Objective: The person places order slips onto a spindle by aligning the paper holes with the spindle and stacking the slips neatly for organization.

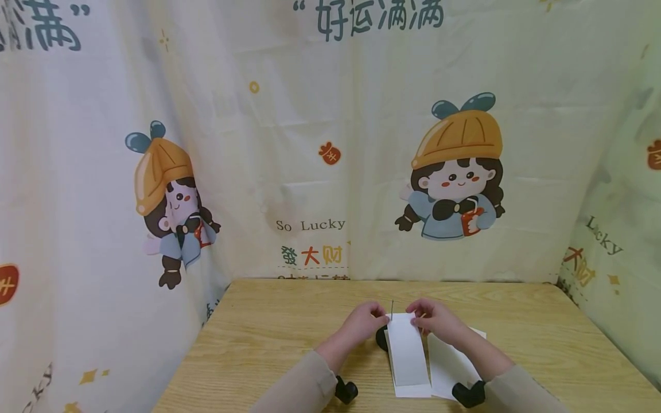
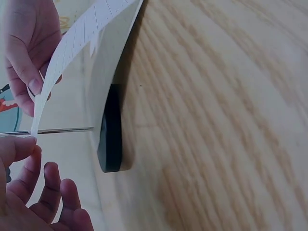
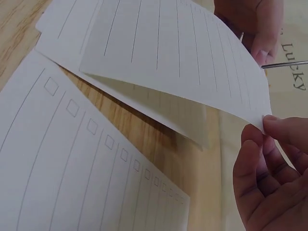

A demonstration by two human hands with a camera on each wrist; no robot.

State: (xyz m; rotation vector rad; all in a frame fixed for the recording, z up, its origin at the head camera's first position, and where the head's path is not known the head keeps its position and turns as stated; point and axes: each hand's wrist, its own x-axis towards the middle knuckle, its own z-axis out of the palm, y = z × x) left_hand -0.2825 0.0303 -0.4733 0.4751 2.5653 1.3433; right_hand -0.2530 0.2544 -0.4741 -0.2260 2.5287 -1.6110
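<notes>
In the head view a black-based paper spike (image 1: 392, 310) stands upright on the table, its round base (image 2: 111, 144) plain in the left wrist view. A narrow white checklist sheet (image 3: 178, 57) has the metal rod through its top edge, partway up. My left hand (image 1: 363, 322) pinches that edge near the rod between thumb and forefinger. My right hand (image 1: 439, 322) pinches the sheet's other top corner. The sheet bows downward, with printed lines across it. Beneath it lies another white sheet (image 1: 413, 392), close over the spike's base.
More lined paper with small checkboxes (image 3: 91, 163) lies on the wooden table (image 1: 273, 327), right of the spike. Black wrist mounts (image 1: 346, 390) show at both cuffs. A printed curtain (image 1: 289, 172) hangs behind the table and along its sides.
</notes>
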